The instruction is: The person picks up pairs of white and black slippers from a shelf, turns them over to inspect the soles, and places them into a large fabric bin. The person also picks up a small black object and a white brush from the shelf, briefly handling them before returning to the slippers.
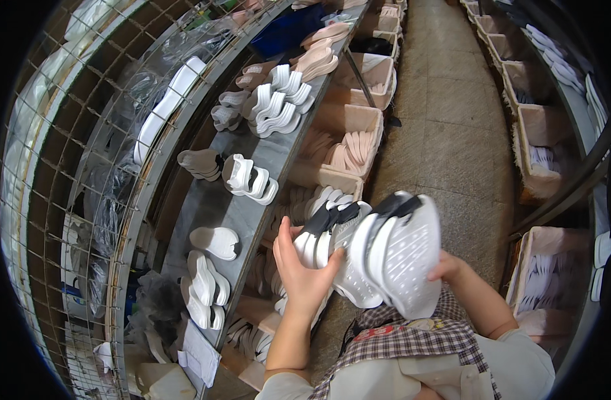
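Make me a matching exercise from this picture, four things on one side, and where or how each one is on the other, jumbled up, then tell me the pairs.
Things
1. left hand
2. right hand
3. checked garment
4. heap of pink soles

Places and states
A. inside a lined bin, left of the aisle
B. thumb at the right edge of the held white soles
C. worn on the body, at the picture's lower edge
D. thumb and fingers spread, at the left side of the held white soles

Pairs
1-D, 2-B, 3-C, 4-A
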Tool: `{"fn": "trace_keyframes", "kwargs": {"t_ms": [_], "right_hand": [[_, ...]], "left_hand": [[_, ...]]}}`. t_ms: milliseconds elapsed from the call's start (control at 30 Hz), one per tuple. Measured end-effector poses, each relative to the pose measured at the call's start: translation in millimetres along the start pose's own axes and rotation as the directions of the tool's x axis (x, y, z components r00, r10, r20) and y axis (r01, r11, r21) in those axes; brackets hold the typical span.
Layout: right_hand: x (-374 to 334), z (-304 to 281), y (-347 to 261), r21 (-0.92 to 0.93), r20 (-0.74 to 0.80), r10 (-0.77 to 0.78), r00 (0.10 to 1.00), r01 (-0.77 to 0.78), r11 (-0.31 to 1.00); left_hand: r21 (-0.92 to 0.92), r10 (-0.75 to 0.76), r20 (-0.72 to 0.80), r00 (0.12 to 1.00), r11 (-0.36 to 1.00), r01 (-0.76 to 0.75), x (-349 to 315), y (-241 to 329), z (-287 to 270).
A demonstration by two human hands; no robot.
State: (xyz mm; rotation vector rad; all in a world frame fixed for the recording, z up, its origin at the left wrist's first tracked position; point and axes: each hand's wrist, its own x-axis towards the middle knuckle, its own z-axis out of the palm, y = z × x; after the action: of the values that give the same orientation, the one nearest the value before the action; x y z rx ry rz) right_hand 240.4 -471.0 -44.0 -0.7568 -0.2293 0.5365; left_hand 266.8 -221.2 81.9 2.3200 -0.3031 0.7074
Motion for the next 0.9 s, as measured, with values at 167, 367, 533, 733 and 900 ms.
{"fn": "trace_keyframes", "kwargs": {"t_ms": [167, 367, 533, 733, 900], "right_hand": [[18.9, 11.5, 6.6, 0.113, 0.013, 0.0, 1.0, -0.002, 0.994], [25.2, -0.5, 16.4, 0.133, 0.086, -0.013, 0.996, 0.001, 0.991], [23.6, -14.3, 26.2, 0.119, 0.092, 0.013, 0.996, -0.024, 0.993], [23.3, -21.9, 45.6, -0.075, 0.178, -0.013, 0.984, 0.027, 0.997], [33.3, -4.6, 55.4, -0.259, 0.241, -0.142, 0.96, 0.204, 0.944]], "left_hand": [[0.054, -0.004, -0.005, 1.0, 0.999, 0.004, 4.3, 14.0, 5.2], [0.047, 0.042, -0.006, 0.999, 0.998, -0.041, 5.3, 13.2, 7.1], [-0.082, -0.063, -0.014, 0.998, 0.995, 0.062, -1.2, 1.6, 13.7], [-0.339, -0.092, -0.024, 0.995, 0.938, 0.078, -20.3, -35.0, 20.7], [-0.229, 0.086, -0.069, 0.994, 0.968, -0.1, -39.0, -76.2, 9.1]]}}
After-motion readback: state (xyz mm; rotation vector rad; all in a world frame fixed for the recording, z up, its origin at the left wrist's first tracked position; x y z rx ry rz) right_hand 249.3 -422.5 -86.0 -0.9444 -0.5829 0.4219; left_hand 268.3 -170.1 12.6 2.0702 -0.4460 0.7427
